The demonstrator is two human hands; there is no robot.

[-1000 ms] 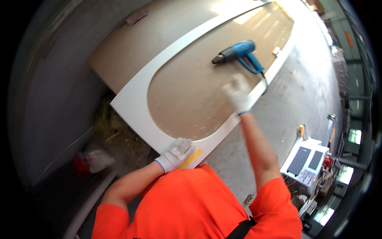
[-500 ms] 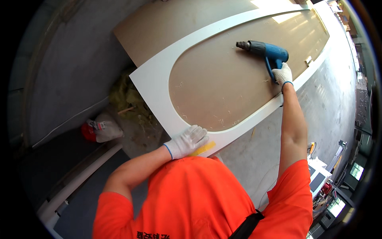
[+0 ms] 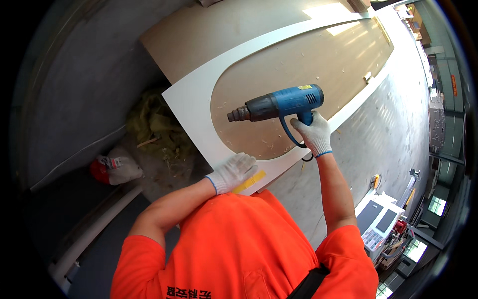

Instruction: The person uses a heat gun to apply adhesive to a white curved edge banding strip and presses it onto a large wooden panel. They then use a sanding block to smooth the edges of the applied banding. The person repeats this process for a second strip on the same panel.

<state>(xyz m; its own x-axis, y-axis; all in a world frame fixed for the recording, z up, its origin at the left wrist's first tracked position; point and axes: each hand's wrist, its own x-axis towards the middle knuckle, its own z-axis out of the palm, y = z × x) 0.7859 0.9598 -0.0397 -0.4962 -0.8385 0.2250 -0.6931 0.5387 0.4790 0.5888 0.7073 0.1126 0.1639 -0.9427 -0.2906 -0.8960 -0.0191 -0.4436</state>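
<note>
Gloved in white knit, the right hand (image 3: 312,133) is closed around the grip of a blue heat gun (image 3: 279,105), which it holds up over the work with the dark nozzle pointing toward the person's left. The left hand (image 3: 233,172), also gloved, lies flat with fingers spread on the near curved end of a white arched frame (image 3: 191,107), and a yellow strip (image 3: 250,182) shows just under its fingertips at the frame's edge. That frame rests on a large brown board (image 3: 209,35), its long white bands running away toward the far right and enclosing an oval of bare brown surface scattered with pale chips and shavings. The heat gun hangs above this oval, a little beyond the left hand and to its right, with the nozzle near the inner edge of the white band. A dark cord loops below the gun's handle beside the right wrist. To the right of the board lies a grey patterned metal floor (image 3: 383,129), and farther right stands a white machine with dark panels (image 3: 378,224). On the left, below the board's end, a heap of yellowish straw-like waste (image 3: 154,129) sits beside a red and white bag (image 3: 113,168) on the dark ground. An orange shirt (image 3: 239,244) fills the lower part of the view.
</note>
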